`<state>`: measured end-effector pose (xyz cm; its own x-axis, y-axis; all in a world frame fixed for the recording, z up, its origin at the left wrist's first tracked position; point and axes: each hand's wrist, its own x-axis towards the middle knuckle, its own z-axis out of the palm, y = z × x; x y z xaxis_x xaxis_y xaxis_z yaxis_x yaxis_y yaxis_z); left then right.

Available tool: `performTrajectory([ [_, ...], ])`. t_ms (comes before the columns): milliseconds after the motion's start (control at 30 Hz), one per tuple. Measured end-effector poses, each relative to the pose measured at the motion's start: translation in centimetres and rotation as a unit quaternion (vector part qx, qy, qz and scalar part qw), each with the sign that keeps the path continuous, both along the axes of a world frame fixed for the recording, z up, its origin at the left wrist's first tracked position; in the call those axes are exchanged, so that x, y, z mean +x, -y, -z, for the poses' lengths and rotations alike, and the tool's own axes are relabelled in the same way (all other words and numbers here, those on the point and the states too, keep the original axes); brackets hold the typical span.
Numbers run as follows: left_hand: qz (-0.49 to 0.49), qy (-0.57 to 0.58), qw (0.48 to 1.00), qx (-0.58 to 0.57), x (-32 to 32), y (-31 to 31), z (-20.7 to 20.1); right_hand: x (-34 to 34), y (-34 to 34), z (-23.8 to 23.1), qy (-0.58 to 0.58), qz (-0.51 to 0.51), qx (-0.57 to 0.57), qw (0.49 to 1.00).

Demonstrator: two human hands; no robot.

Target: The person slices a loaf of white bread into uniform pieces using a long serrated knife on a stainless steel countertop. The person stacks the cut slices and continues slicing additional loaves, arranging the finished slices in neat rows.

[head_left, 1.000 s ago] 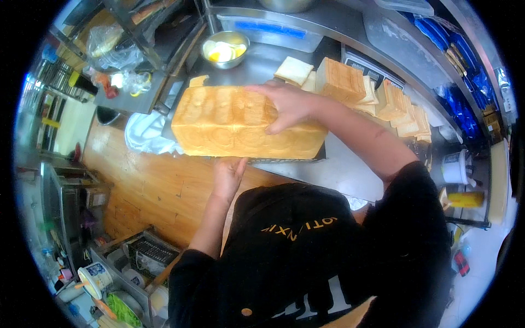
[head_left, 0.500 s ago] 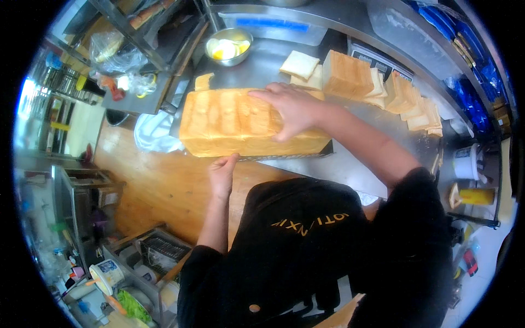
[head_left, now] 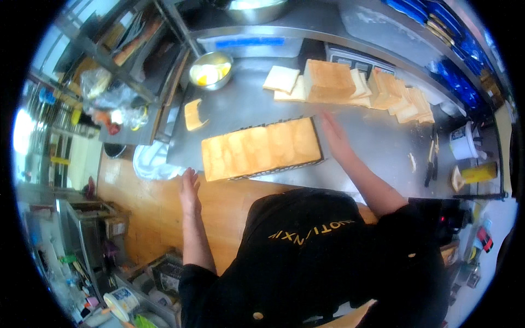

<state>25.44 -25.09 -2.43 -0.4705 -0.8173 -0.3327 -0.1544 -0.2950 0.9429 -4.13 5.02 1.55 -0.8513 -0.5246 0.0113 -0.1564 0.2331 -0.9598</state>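
A long golden bread loaf (head_left: 260, 146) lies in a dark slotted rack (head_left: 292, 168) near the front edge of the steel table (head_left: 180, 143). The rack's slots show along the loaf's far and near sides. Just past the loaf's right end, my right hand (head_left: 336, 136) is open, fingers stretched out, apart from the bread. To the left of the loaf's near-left corner, my left hand (head_left: 190, 188) is held open over the table's edge, its fingers extended and touching nothing that I can see. A curved piece of crust (head_left: 195, 115) rests behind the loaf's left end.
Bread slices (head_left: 282, 80) and a block of bread (head_left: 330, 81) stand along the back, with more slices (head_left: 410, 104) farther right. A metal bowl (head_left: 211, 71) holds pale and yellow pieces. Knives (head_left: 432, 158) lie at the right; a shelf (head_left: 306, 30) overhangs the table.
Both hands have come off the loaf, my right moving right from its top, my left moving left from its front edge. The loaf now sits lower in the rack.
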Motion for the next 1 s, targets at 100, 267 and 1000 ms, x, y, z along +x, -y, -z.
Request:
performTrajectory([
  [100, 0.155, -0.050, 0.982, 0.092, -4.0, 1.5, -0.5, 0.7, -1.5, 1.5, 0.238, 0.001, -0.013, 0.971],
  [267, 0.202, 0.002, 0.975, 0.088, -7.7, 1.4, 0.5, 2.2, -0.7, 1.8, 0.317, -0.025, 0.002, 0.948],
  [1000, 0.399, -0.226, 0.828, -0.322, -12.1, -18.3, -19.8, -2.3, -37.8, 13.1, 0.041, 0.614, -0.129, 0.777],
])
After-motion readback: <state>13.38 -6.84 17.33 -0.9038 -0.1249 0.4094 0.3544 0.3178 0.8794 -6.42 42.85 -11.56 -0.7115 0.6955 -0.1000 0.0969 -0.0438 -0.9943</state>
